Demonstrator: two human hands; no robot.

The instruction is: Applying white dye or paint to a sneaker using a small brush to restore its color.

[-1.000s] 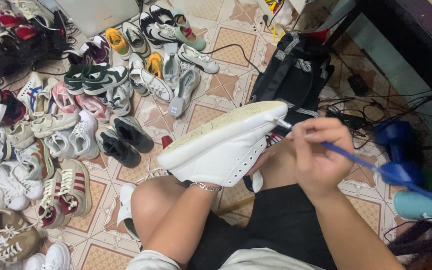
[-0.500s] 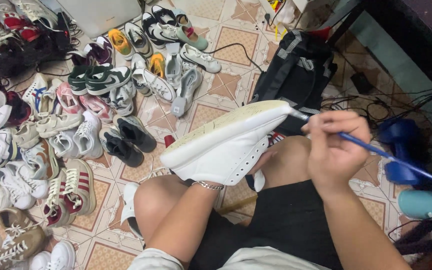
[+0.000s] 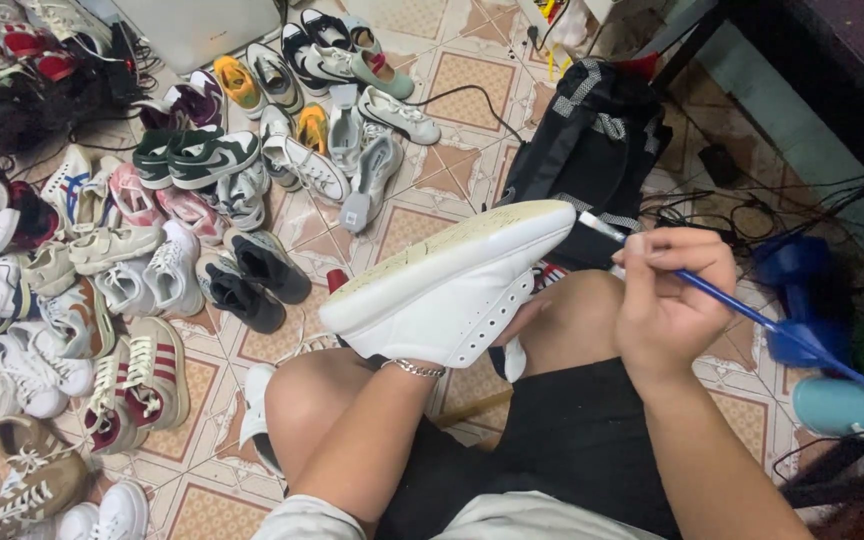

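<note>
White leather is the thing in hand: a white sneaker (image 3: 452,290) is held up over the person's knees, tipped on its side so the pale sole faces up and away, toe toward the right. The left hand (image 3: 512,320) sits mostly hidden inside or behind the shoe, wrapped closed around it to hold it steady; only a few fingers show under the heel side, with a thin bracelet (image 3: 414,368) at the wrist. The right hand (image 3: 667,295) is pinched tight around a slim blue brush (image 3: 742,310), pen-style, with the light tip touching the edge of the sole at the toe. Judging by that contact, the step in hand looks like touching up or cleaning the sole's rim at the toe, and it seems to be partway along, since the sole still carries faint yellowish marks. A next stroke would call for a steady wrist, a light drag along the rim, and a slight turn of the shoe by the other hand to bring fresh edge under the tip. On the tiled floor (image 3: 472,80) to the left lie many other shoes (image 3: 192,160), well apart from the work, and a black backpack (image 3: 592,150) lies just beyond the toe.
</note>
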